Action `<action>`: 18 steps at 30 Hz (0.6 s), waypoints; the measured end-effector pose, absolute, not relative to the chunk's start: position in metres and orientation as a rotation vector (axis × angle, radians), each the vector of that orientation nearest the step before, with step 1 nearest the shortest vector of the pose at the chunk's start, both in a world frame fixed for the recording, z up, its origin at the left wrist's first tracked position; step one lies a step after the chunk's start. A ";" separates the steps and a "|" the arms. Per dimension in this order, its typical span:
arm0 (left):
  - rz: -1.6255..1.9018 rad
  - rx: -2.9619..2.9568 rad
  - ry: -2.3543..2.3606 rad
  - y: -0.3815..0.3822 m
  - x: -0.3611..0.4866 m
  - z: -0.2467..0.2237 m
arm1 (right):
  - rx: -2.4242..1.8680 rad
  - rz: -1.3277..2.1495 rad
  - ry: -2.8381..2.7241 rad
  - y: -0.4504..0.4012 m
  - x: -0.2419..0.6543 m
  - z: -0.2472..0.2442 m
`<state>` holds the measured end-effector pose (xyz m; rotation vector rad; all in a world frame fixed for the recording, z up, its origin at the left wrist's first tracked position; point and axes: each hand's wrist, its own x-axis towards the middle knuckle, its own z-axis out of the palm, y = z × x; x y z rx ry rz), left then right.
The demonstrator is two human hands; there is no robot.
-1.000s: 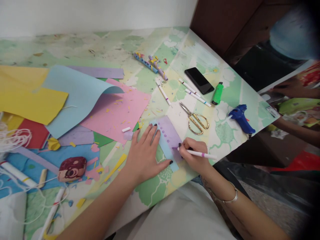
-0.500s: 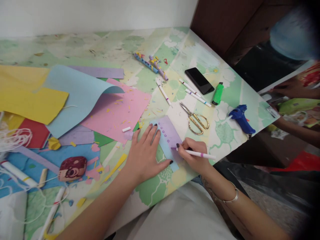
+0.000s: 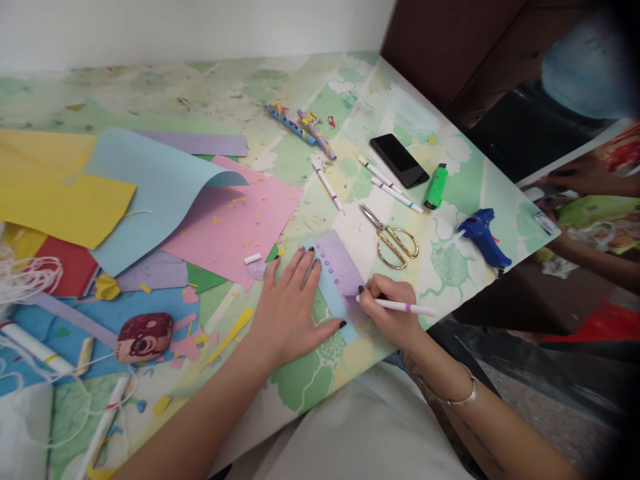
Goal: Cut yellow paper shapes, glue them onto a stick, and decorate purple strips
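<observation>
A purple paper strip (image 3: 337, 250) with a column of small purple rings lies partly over a light blue strip (image 3: 336, 301). My left hand (image 3: 290, 310) is flat with its fingers spread, its fingertips on the left edge of the blue strip. Between the fingers of my right hand (image 3: 393, 307) is a white marker (image 3: 410, 308) with a purple band, its tip at the purple paper below the drawn rings. Gold-handled scissors (image 3: 390, 237) lie just beyond my right hand.
A phone (image 3: 399, 160), green highlighter (image 3: 436, 187) and blue glue gun (image 3: 484, 237) lie to the right. Pink paper (image 3: 240, 227), several coloured sheets, scraps and white string (image 3: 30, 273) cover the left. At far right are a person's hands.
The marker tip in my right hand has shifted slightly right, uncovering a purple mark on the strip. My left hand has stayed in place.
</observation>
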<state>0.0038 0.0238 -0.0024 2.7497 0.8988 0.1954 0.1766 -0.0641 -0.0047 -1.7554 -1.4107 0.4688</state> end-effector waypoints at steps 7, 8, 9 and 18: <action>0.204 2.752 0.894 0.024 0.004 -0.003 | -1.790 0.505 -1.300 -0.064 0.178 -0.005; 0.206 2.751 0.894 0.024 0.004 -0.003 | -1.788 0.518 -1.308 -0.064 0.178 -0.005; 0.210 2.751 0.894 0.024 0.004 -0.003 | -1.784 0.531 -1.318 -0.064 0.178 -0.005; 0.216 2.753 0.895 0.024 0.004 -0.004 | -1.744 0.527 -1.406 -0.063 0.176 -0.003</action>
